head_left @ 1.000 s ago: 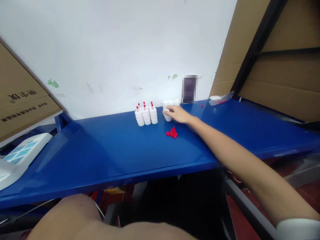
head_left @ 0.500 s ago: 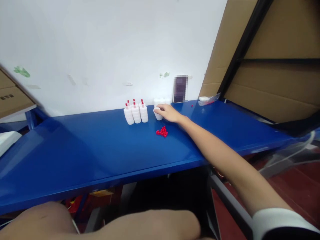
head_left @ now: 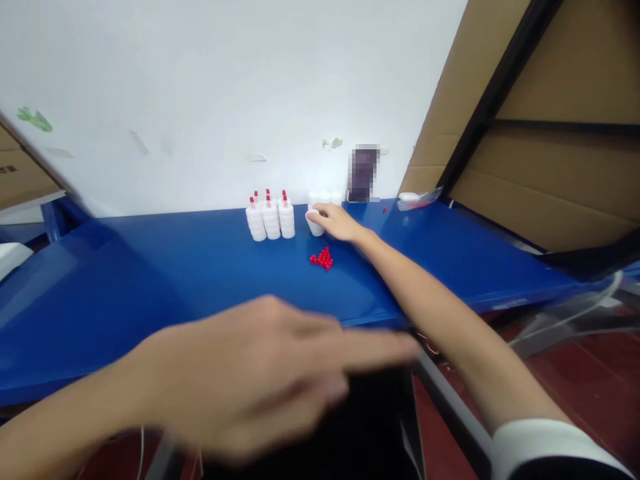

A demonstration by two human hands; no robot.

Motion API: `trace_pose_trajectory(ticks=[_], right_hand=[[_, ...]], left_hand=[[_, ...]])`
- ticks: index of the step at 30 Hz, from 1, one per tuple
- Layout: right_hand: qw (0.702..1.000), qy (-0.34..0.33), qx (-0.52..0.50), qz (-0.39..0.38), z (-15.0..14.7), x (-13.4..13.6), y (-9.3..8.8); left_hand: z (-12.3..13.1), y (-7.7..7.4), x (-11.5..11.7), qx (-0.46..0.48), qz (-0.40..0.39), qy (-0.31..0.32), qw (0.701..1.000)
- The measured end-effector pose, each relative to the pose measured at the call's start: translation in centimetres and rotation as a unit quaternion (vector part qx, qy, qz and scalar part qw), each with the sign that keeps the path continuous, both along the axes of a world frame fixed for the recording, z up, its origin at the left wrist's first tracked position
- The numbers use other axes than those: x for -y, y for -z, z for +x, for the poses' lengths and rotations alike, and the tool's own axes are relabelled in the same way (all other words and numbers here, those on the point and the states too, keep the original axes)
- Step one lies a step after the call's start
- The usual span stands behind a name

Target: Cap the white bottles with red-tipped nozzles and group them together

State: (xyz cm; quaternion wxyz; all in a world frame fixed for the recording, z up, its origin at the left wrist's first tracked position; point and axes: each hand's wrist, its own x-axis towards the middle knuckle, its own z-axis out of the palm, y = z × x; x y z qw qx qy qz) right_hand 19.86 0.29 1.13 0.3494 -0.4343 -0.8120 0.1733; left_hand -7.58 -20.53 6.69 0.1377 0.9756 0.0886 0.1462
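Near the back of the table, my right hand [head_left: 336, 222] has its fingers around a white bottle [head_left: 315, 224]. More white bottles [head_left: 320, 199] stand behind it, partly hidden by the hand. To the left is a group of white bottles with red tips [head_left: 271, 220], all upright. A small pile of red caps [head_left: 323, 259] lies in front of the held bottle. My left hand [head_left: 270, 377] is large and blurred in the foreground, in front of the table edge, with its index finger stretched out to the right and nothing visible in it.
The blue table [head_left: 215, 267] meets a white wall. A phone [head_left: 363, 173] leans on the wall. Right of it lie a single red cap [head_left: 385, 210] and a clear plastic bag [head_left: 420, 199]. Cardboard [head_left: 550, 180] stands at the right, a white object [head_left: 13, 259] at the left edge.
My left hand has come into view from the lower left and reaches rightward across the foreground. My right hand stays on the white bottle. The camera view has shifted slightly.
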Motion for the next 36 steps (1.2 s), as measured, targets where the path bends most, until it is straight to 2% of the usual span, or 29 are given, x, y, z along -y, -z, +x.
trace_pose_trajectory(ticks=[2,4,7,9,11,13,20,24,27,31,36], right_hand=[[1.0,-0.002,-0.006,0.001,0.0,0.0,0.1],[1.0,-0.005,-0.012,0.001,0.0,-0.1,0.2],[1.0,-0.006,-0.011,0.001,0.0,-0.1,0.2],[1.0,-0.003,-0.009,0.004,0.0,-0.1,0.2],[1.0,-0.002,-0.006,0.006,0.0,0.0,0.1],[1.0,0.001,-0.005,0.006,0.0,0.1,0.1],[1.0,0.004,-0.005,0.002,0.1,0.1,0.3],[1.0,0.007,-0.001,0.001,0.1,0.1,0.2],[1.0,0.005,-0.004,0.002,0.1,0.0,0.3],[1.0,0.01,-0.007,0.003,0.2,-0.2,0.4],[1.0,0.007,-0.005,0.005,0.2,-0.2,0.4]], left_hand=[[2.6,-0.7,-4.2,-0.006,0.007,-0.04,0.999],[4.1,-0.2,-8.5,0.016,0.031,-0.093,0.995],[4.7,2.2,-13.3,0.019,0.042,-0.142,0.989],[4.6,3.8,-14.9,0.022,0.034,-0.151,0.988],[4.6,4.9,-15.5,0.035,0.021,-0.159,0.986],[4.6,5.3,-15.7,0.028,0.009,-0.156,0.987],[5.1,4.2,-17.1,-0.023,-0.035,-0.183,0.982],[5.7,4.6,-17.4,0.001,-0.037,-0.237,0.971],[6.0,5.2,-16.9,0.034,-0.051,-0.248,0.967],[6.0,6.0,-16.1,0.06,-0.048,-0.233,0.97],[5.7,6.2,-15.6,0.071,0.035,-0.152,0.985]])
